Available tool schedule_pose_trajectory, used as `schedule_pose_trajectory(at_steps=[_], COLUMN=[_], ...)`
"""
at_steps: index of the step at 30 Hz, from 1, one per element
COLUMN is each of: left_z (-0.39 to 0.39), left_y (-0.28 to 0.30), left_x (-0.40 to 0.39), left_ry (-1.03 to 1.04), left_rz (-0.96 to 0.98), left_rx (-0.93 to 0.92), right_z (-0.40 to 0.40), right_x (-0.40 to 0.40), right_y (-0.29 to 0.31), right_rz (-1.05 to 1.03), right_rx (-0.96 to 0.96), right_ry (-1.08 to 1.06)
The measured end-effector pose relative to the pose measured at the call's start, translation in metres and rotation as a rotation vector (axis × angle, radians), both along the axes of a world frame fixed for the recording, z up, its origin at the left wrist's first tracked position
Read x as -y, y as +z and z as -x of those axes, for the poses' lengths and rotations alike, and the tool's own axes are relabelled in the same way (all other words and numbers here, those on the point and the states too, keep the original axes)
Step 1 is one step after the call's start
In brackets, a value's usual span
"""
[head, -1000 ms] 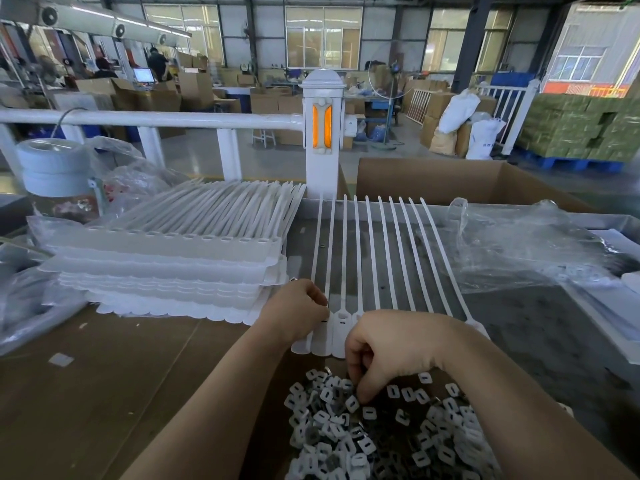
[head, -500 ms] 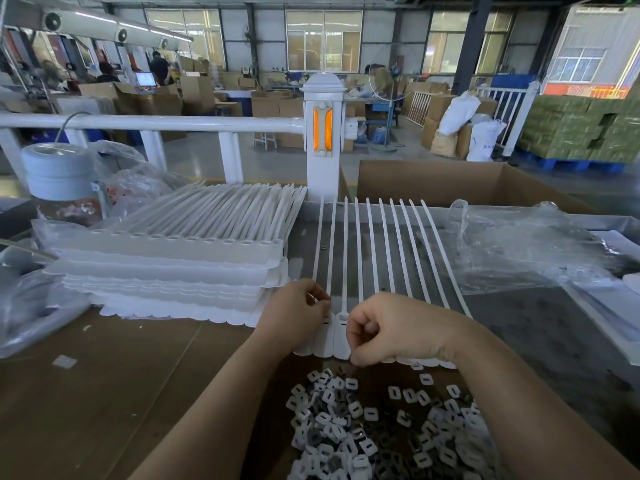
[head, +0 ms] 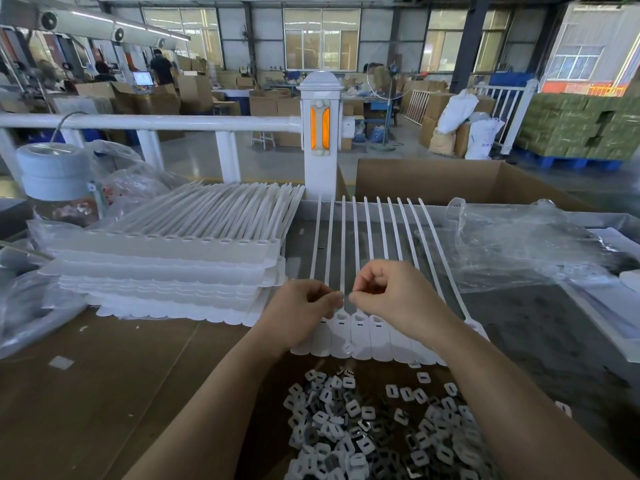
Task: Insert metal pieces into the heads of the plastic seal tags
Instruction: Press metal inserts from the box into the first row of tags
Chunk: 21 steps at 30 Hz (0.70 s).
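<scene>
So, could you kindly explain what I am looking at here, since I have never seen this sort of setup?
There is no machine: a person works bare-handed, filmed by a wide-angle camera on their head looking down. On the brown table lies a joined strip of white plastic seal tags, a stack of similar strips to the left, and nearer the person a pile of small white and metal insert pieces. The left hand and right hand meet with fingers curled just above the tag heads; whatever they pinch is too small to see.

I see white seal tags (head: 360,336) flat beneath my fingertips; metal pieces (head: 374,434), apparently plastic-framed, heaped nearer me.
</scene>
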<state>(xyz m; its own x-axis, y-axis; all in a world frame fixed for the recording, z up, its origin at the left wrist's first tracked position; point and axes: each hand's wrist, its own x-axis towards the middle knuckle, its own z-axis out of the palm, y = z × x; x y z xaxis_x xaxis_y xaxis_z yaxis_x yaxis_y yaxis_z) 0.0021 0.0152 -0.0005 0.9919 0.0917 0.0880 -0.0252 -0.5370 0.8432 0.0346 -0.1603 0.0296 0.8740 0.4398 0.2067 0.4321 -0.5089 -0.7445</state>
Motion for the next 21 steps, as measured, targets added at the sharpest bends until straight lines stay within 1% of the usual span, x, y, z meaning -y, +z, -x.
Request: schedule_pose_trajectory(at_steps=[2, 6, 9, 11, 13, 17, 21], left_z=[0.0019, 0.0034, 0.0045, 0.0048, 0.0045, 0.0027, 0.0019], left_y=[0.0026, 0.0062, 0.0061, 0.0058, 0.0048, 0.0018, -0.0009], left_x=[0.0011, 0.0032, 0.0019, 0.0012, 0.0009, -0.0004, 0.0011], left_ry=[-0.031, -0.039, -0.038, -0.032, -0.012, -0.004, -0.039], left_rz=[0.053, 0.242, 0.29, 0.287, 0.261, 0.14, 0.021], left_rx=[-0.013, -0.032, -0.038, -0.035, -0.016, 0.06, 0.133], right_z=[0.0005, 0.0027, 0.0041, 0.0032, 0.0009, -0.003, -0.0026], right_x=[-0.0027, -0.0056, -0.0062, -0.0066, -0.006, -0.0031, -0.0026], right_y=[-0.0014, -0.0027, -0.0023, -0.0022, -0.0023, -0.0034, -0.0024], right_rz=[-0.001, 0.034, 0.08, 0.09, 0.054, -0.007, -0.048], right_rx=[0.082, 0.248, 0.294, 0.259, 0.174, 0.035, -0.061], right_ry=[-0.02, -0.022, 0.004, 0.011, -0.007, -0.089, -0.094])
